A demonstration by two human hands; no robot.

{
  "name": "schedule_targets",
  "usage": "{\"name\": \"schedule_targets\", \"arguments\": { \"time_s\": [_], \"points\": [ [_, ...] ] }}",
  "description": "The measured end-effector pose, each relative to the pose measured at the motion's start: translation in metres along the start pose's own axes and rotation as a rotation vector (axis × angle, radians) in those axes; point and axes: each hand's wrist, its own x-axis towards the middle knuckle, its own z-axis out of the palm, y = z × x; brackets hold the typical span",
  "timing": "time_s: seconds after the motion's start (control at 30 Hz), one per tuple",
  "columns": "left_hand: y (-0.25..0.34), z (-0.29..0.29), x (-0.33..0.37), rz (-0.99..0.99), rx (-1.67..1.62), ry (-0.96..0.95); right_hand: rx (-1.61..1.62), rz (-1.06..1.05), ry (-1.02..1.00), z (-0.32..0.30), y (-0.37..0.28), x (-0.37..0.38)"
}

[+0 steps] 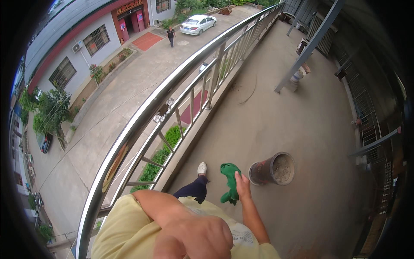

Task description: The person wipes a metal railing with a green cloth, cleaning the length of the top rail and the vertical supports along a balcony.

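Observation:
My right hand (243,185) is closed on a limp green cloth (231,178). The cloth hangs bunched to the left of the fingers, with uneven ends at the bottom. My left hand (198,238) is raised very close to the view, in front of my yellow shirt (125,228). Its fingers look curled in; the fingertips are hidden, so whatever they may hold does not show. Just right of my right hand, a dark cylindrical container (261,172) stands on the floor, with grey matter inside its round top.
A shiny metal railing (140,113) curves along my left, above a yard with a white car (199,24) and a walking person (171,36). A grey post (302,56) rises from the concrete floor (276,121) ahead. White-and-blue containers (296,77) stand beside it.

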Motion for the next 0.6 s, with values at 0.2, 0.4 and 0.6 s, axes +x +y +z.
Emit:
{"name": "schedule_targets", "arguments": {
  "time_s": [0.2, 0.4, 0.6],
  "points": [
    [-0.096, -0.168, 0.023, -0.403, 0.089, 0.573, -0.644, -0.084, -0.047, -0.065, -0.038, 0.141],
    [-0.182, -0.311, 0.04, -0.868, 0.557, 0.378, -0.844, -0.247, -0.047, -0.143, -0.091, 0.298],
    [-0.252, -0.454, 0.045, -0.763, 1.1, 0.44, -0.736, -0.431, 0.013, -0.145, -0.262, 0.453]
  ]
}}
